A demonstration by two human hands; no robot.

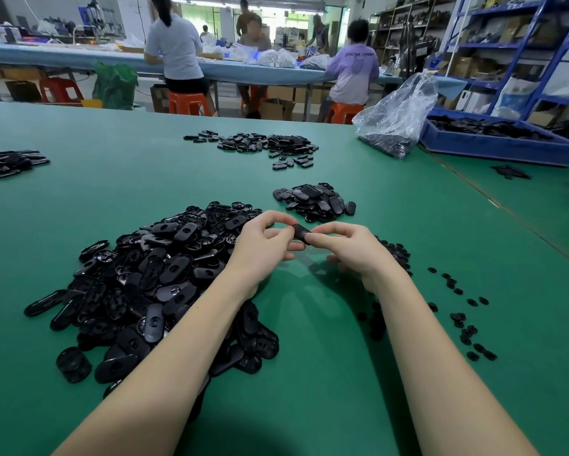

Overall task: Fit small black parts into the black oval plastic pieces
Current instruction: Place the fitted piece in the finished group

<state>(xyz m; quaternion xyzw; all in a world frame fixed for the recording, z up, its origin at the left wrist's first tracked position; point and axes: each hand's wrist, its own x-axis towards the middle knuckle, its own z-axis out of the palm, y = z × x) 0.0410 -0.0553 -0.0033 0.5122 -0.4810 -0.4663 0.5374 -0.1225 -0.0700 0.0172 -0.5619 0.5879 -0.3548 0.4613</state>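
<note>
One oval piece [301,232] is pinched above the green table [358,373] between the left hand [266,245] and right hand [348,248], fingers curled around it. If pressed crooked, the small part could be popped loose among the scattered small parts [467,327].

1. The left hand [266,242] and right hand [348,247] meet above the green bench [309,373], both pinching one black oval piece [301,232] between their fingers [278,221].
2. A big heap of oval pieces [151,278] lies under the left forearm.
3. Small black parts [464,320] lie scattered right of the right forearm.
4. A smaller pile [314,200] sits just beyond the hands.
</note>
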